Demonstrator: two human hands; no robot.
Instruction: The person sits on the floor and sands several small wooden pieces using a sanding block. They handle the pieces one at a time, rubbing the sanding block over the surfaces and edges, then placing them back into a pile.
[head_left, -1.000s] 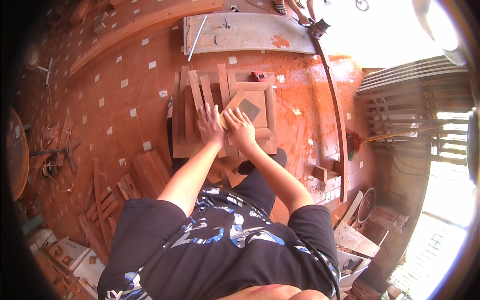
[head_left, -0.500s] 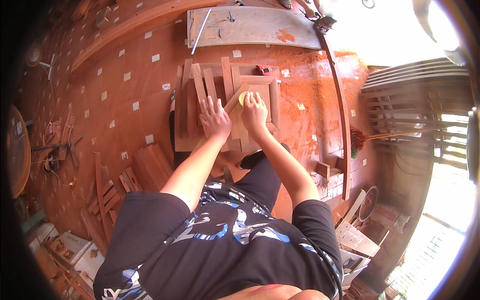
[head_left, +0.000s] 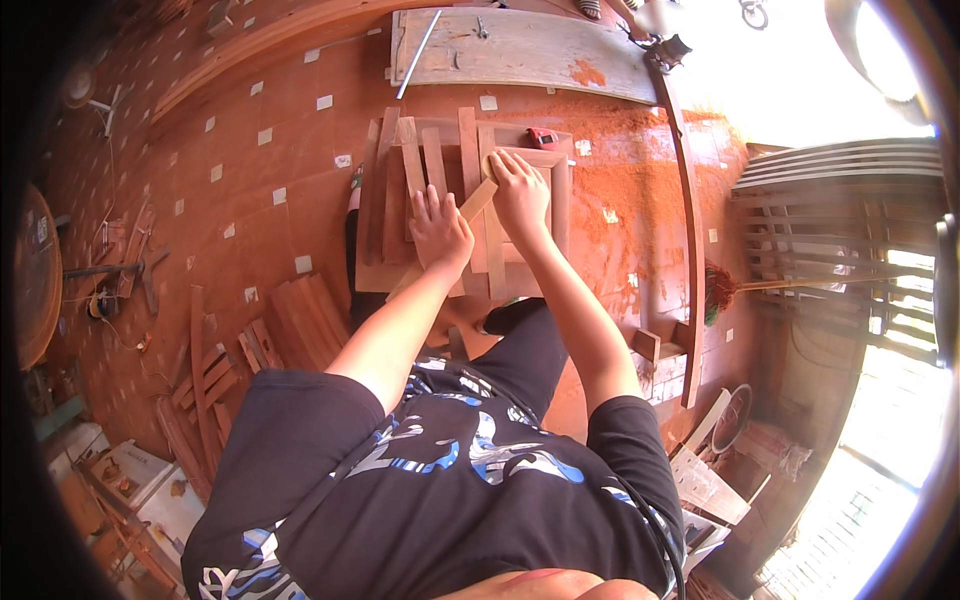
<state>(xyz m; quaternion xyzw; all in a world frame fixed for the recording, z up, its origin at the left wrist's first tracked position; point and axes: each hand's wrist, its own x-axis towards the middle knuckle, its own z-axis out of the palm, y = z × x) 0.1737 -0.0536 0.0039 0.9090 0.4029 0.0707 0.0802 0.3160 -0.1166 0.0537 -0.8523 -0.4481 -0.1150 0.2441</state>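
Observation:
My left hand (head_left: 441,232) lies with fingers spread on a narrow wood strip (head_left: 481,199), which runs slantwise beneath it. Farther right, my right hand (head_left: 521,195) presses a yellow sanding disc (head_left: 488,167) with its fingertips, just past the strip's far end. Most of the disc is hidden under the fingers. Several other wood strips (head_left: 468,140) lie lengthwise beneath and beyond my hands. They rest over a framed wood panel (head_left: 562,205) low in front of me.
A red tape measure (head_left: 541,138) sits at the panel's far right. Beyond stands a long pale board (head_left: 530,55) with a metal tube (head_left: 419,55). A long beam (head_left: 680,220) runs along the right, near orange sawdust (head_left: 620,165). Loose planks (head_left: 305,325) lie at left.
My right hand has moved farther away with the sanding disc, now covering more of it. My left hand stays spread on the strip. The whole view has shifted slightly.

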